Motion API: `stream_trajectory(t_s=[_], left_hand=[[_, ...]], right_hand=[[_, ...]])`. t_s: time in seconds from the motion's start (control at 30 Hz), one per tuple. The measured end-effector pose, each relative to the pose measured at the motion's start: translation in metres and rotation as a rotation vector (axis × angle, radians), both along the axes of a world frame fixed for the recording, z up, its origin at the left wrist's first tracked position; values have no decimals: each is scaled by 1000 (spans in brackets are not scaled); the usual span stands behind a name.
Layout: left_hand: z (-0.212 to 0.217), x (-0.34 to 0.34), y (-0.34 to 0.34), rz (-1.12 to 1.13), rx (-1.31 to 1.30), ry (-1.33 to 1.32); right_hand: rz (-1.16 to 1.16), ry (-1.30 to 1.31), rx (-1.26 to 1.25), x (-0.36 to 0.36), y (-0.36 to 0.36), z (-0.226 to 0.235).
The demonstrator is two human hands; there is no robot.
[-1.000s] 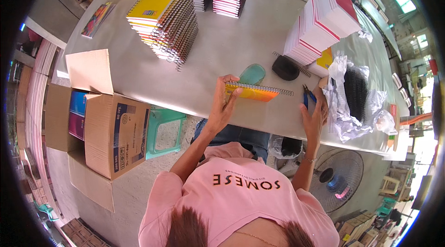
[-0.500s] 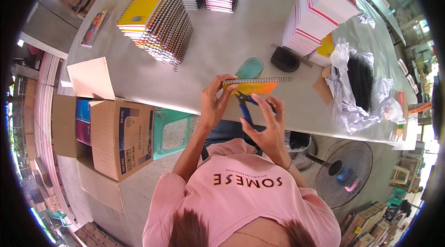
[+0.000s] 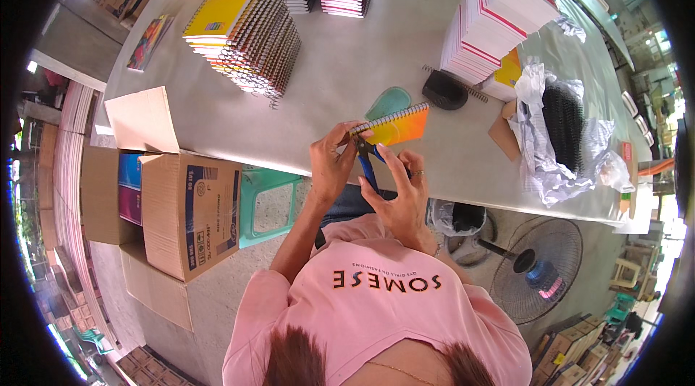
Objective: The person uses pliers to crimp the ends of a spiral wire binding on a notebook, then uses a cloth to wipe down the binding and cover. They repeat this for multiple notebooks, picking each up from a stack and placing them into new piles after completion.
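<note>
Gripped at its left end by my left hand (image 3: 331, 163) is a small yellow-orange spiral notebook (image 3: 402, 128), held above the table's near edge. Its coil runs along the far side, and the notebook slants up toward the right. My right hand (image 3: 402, 201) is closed on blue-handled pliers (image 3: 368, 171). Their dark jaws meet the notebook's left end beside my left fingertips, which partly hide the contact. Just beyond the notebook a flat teal oval object (image 3: 389, 103) lies on the table.
Spiral notebooks form a tall stack (image 3: 242, 35) at the far left. White book blocks (image 3: 483, 27) stand far right, near a black rounded object (image 3: 444, 91) and plastic-wrapped black coils (image 3: 562, 125). An open carton (image 3: 192, 216) sits left, a fan (image 3: 537, 270) at lower right.
The notebook has tilted, its right end rising and shifting left. Coil wire that stuck out past the cover's right end no longer shows. The pliers have moved left to the notebook's left end.
</note>
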State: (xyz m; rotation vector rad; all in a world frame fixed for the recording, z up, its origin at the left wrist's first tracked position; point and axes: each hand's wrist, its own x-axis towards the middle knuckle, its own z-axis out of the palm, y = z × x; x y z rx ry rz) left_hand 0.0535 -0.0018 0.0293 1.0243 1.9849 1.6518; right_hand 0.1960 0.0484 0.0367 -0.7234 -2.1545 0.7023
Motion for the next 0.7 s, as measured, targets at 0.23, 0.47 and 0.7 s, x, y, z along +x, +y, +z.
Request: stream_trajectory(t_s=[0.23, 0.47, 0.7], left_hand=[[-1, 3, 0, 63, 18, 96], [0, 12, -3, 125, 2, 205], [70, -7, -18, 238, -130, 13]], right_hand=[[120, 65, -249, 3, -1, 5], [641, 272, -1668, 23, 31, 32], [222, -214, -347, 57, 88, 26]])
